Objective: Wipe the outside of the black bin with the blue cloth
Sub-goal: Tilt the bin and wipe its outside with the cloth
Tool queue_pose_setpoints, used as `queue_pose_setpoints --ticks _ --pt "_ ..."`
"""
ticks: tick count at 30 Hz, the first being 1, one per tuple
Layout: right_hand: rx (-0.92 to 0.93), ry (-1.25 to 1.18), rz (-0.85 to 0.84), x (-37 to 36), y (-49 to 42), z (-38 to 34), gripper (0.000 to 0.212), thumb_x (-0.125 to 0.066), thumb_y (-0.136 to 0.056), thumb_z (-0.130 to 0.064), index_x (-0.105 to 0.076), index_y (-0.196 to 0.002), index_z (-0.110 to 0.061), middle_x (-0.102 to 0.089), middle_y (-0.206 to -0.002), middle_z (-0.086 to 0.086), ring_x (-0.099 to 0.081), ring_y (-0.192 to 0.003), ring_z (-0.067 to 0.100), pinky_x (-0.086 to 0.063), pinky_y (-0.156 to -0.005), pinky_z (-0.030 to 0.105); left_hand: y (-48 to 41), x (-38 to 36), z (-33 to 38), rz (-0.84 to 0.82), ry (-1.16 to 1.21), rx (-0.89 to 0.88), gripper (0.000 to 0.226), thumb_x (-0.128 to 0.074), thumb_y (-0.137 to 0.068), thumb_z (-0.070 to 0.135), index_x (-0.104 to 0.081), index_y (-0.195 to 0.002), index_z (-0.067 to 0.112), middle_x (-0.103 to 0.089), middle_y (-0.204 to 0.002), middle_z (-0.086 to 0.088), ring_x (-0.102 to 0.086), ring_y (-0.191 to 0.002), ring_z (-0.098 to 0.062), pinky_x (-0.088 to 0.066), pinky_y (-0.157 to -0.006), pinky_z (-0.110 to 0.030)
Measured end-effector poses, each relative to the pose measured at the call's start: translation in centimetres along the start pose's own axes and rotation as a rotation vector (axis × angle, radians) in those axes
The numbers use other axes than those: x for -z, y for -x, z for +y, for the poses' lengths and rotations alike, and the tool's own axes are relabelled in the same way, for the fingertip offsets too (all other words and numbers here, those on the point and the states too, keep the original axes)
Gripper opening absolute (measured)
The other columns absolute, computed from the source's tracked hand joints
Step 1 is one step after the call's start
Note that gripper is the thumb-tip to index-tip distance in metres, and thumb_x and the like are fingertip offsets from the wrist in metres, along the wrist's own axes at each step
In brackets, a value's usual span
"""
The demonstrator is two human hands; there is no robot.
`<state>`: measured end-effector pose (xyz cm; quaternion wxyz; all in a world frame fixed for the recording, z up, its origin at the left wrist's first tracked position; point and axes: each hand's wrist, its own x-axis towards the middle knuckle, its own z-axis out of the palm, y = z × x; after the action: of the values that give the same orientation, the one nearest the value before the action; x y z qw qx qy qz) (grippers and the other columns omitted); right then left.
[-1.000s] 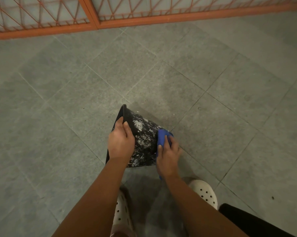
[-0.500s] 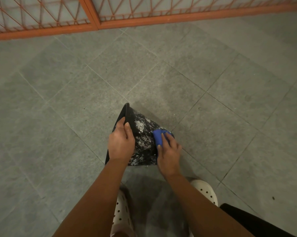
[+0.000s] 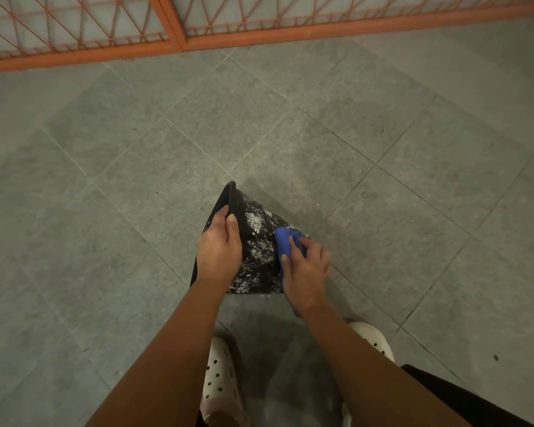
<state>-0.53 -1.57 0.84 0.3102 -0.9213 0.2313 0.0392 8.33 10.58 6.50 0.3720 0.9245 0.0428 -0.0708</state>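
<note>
The black bin (image 3: 256, 251) lies tipped on its side on the floor, its wall speckled with white marks and its mouth facing left. My left hand (image 3: 219, 248) grips the rim, thumb on the outer wall and fingers curled over the edge. My right hand (image 3: 305, 269) holds the bunched blue cloth (image 3: 285, 245) against the right part of the bin's outer wall, near its base. Most of the cloth is hidden under my fingers and palm.
Grey floor tiles (image 3: 290, 134) spread all round the bin. An orange lattice gate (image 3: 173, 29) runs along the far edge. My two white perforated clogs (image 3: 219, 380) stand just behind the bin, and a dark trouser leg (image 3: 462, 399) shows at the lower right.
The bin has tilted up slightly, its rim rising a little. My right hand has slid the blue cloth a short way up the bin's wall. My left hand keeps its grip on the rim.
</note>
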Motion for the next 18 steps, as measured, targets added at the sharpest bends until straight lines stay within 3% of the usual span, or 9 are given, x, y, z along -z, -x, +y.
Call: queue_pose_setpoints --ticks 2,3,5,7,10,13,16,18 --pt "-0.004 -0.042 -0.034 0.3 -1.2 0.0 0.039 -0.048 -0.094 -0.024 -0.052 -0.129 -0.008 -0.041 -0.135 0.012 -0.036 -0.122 0.031 -0.032 -0.104 0.042 0.0 0.3 0.0 -0.038 0.042 0.014 0.043 -0.037 -0.102 0.029 -0.045 -0.139 0.01 -0.067 -0.109 -0.01 -0.06 -0.099 -0.018 -0.04 -0.083 -0.024" --pt "-0.041 -0.127 -0.061 0.5 -1.7 0.1 0.039 -0.045 -0.095 -0.021 -0.049 -0.131 -0.005 -0.036 -0.141 0.012 -0.033 -0.127 0.028 -0.026 -0.11 0.035 0.1 0.4 0.0 -0.062 0.051 0.006 0.045 -0.036 -0.102 0.03 -0.042 -0.142 0.01 -0.067 -0.106 -0.009 -0.058 -0.094 -0.012 -0.04 -0.082 -0.023" --pt "-0.128 -0.265 -0.086 0.7 -1.8 0.3 0.039 -0.039 -0.097 -0.015 -0.044 -0.133 0.001 -0.031 -0.147 0.011 -0.029 -0.134 0.025 -0.019 -0.115 0.03 0.5 0.4 0.3 -0.096 0.01 -0.042 0.047 -0.034 -0.102 0.032 -0.039 -0.144 0.011 -0.063 -0.074 -0.001 -0.055 -0.066 -0.008 -0.043 -0.065 -0.025" --pt "-0.163 -0.25 -0.055 0.6 -0.5 -0.1 0.041 -0.038 -0.098 -0.013 -0.04 -0.136 0.0 -0.03 -0.15 0.01 -0.026 -0.136 0.026 -0.018 -0.116 0.032 0.6 0.1 0.4 -0.074 -0.072 -0.115 0.046 -0.032 -0.102 0.03 -0.043 -0.141 0.006 -0.062 -0.069 -0.003 -0.059 -0.063 -0.016 -0.048 -0.062 -0.03" --pt "-0.101 -0.335 0.014 0.0 1.7 -1.7 0.043 -0.044 -0.095 -0.01 -0.038 -0.137 -0.002 -0.034 -0.147 0.009 -0.027 -0.134 0.026 -0.022 -0.114 0.035 0.3 -0.2 0.3 -0.039 -0.112 -0.154 0.043 -0.032 -0.102 0.025 -0.053 -0.13 0.001 -0.07 -0.09 -0.012 -0.066 -0.081 -0.025 -0.049 -0.068 -0.023" --pt "0.014 -0.328 -0.021 -0.1 0.6 -2.1 0.044 -0.047 -0.094 -0.007 -0.039 -0.137 -0.003 -0.039 -0.145 0.01 -0.029 -0.135 0.027 -0.023 -0.115 0.036 0.3 0.1 0.2 0.006 -0.103 -0.124 0.037 -0.035 -0.102 0.02 -0.056 -0.123 -0.001 -0.065 -0.081 -0.007 -0.056 -0.067 -0.015 -0.038 -0.055 -0.003" --pt "-0.012 -0.226 -0.083 0.1 -1.1 -0.7 0.043 -0.043 -0.096 -0.01 -0.038 -0.138 -0.003 -0.034 -0.148 0.01 -0.027 -0.136 0.027 -0.019 -0.116 0.033 0.5 0.2 0.2 0.04 -0.094 -0.069 0.036 -0.035 -0.102 0.02 -0.054 -0.124 -0.001 -0.061 -0.073 -0.006 -0.049 -0.059 -0.012 -0.037 -0.047 -0.007" --pt "-0.101 -0.162 -0.09 0.1 -0.9 0.5 0.042 -0.039 -0.097 -0.012 -0.037 -0.138 -0.001 -0.03 -0.15 0.012 -0.024 -0.135 0.03 -0.017 -0.115 0.033 0.6 -0.1 0.4 0.036 -0.114 -0.078 0.037 -0.035 -0.102 0.023 -0.054 -0.125 0.001 -0.059 -0.069 -0.001 -0.055 -0.057 -0.014 -0.036 -0.046 -0.01"
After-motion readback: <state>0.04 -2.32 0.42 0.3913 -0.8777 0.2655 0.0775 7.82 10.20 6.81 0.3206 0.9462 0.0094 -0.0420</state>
